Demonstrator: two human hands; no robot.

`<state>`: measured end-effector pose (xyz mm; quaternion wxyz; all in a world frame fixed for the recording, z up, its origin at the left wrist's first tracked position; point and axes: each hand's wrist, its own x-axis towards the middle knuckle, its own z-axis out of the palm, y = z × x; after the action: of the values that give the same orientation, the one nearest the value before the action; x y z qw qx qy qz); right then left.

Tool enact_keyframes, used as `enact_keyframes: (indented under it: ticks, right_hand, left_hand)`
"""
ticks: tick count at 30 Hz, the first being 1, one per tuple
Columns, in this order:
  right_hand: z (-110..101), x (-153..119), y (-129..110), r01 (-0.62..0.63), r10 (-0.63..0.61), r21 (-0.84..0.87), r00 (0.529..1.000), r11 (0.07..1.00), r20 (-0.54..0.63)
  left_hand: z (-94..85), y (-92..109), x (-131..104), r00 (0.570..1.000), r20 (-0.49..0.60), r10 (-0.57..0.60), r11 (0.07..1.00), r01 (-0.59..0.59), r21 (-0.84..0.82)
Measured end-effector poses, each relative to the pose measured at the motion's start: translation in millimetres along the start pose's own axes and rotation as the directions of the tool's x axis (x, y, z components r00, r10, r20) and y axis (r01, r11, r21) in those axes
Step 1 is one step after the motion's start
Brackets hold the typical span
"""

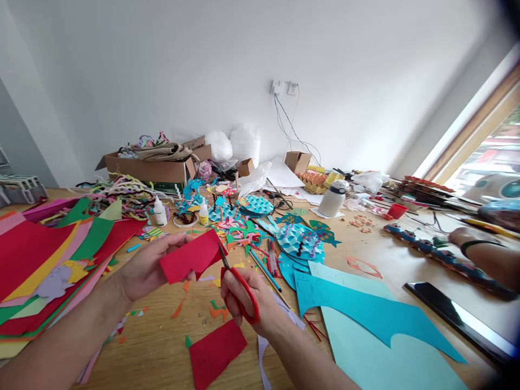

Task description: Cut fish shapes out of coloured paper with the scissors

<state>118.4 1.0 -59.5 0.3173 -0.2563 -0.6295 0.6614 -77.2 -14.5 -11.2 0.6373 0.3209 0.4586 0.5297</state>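
My left hand (148,265) pinches a piece of red paper (189,257) by its left side, above the wooden table. Fingers of my right hand (247,298) are wrapped through the handles of red-handled scissors (246,298). The dark blades reach the right edge of the red paper, and part of that paper hangs lower on the right. Below my hands, a second red paper piece (217,355) lies flat on the table. Small coloured scraps and a green clipping (188,341) are scattered around it.
Stacked coloured sheets (36,254) cover the left side. Blue paper (365,303) lies on a pale sheet (365,352) at right, near a dark phone-like slab (455,319). Glue bottles (160,212), a white flask (333,199) and a cardboard box (150,169) stand behind. Another person's hand (483,249) rests at far right.
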Motion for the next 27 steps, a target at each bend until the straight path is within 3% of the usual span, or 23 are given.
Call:
enact_keyframes:
  ticks: [2,5,8,10,15,18,23,27]
  right_hand:
    - [0.6,1.8,2.1,0.053,-0.046,0.096,0.997,0.994,-0.068]
    - [2.5,4.1,4.2,0.108,-0.083,0.17,0.985,0.98,-0.151]
    - [4.7,5.1,7.2,0.122,-0.093,0.188,0.984,0.975,-0.153]
    - [5.8,4.9,9.8,0.102,-0.079,0.179,0.988,0.978,-0.132]
    - [8.2,3.4,15.4,0.02,-0.006,0.145,0.996,0.989,-0.093]
    - [10.5,2.5,17.3,-0.001,0.009,0.135,0.998,0.991,-0.061]
    - [14.0,0.7,18.4,-0.011,0.019,0.128,0.998,0.992,-0.06]
    - [14.7,-1.0,15.9,-0.047,0.052,0.09,0.997,0.995,-0.059]
  left_hand:
    - [4.2,-7.3,3.0,1.0,0.007,0.016,0.997,-0.015,-0.079]
    - [11.6,-21.3,3.7,0.996,0.078,0.031,0.998,-0.026,-0.057]
    - [21.7,-34.6,0.4,0.978,0.185,0.098,0.993,-0.107,0.04]
    - [28.2,-40.8,-1.6,0.964,0.197,0.176,0.979,-0.192,0.064]
    - [34.6,-45.7,-1.0,0.957,0.044,0.288,0.956,-0.29,0.047]
    - [35.6,-45.6,0.4,0.96,-0.042,0.277,0.961,-0.276,0.016]
    - [40.4,-47.2,0.7,0.95,-0.089,0.298,0.953,-0.301,-0.022]
    - [43.8,-49.6,-0.9,0.961,-0.153,0.229,0.966,-0.244,-0.086]
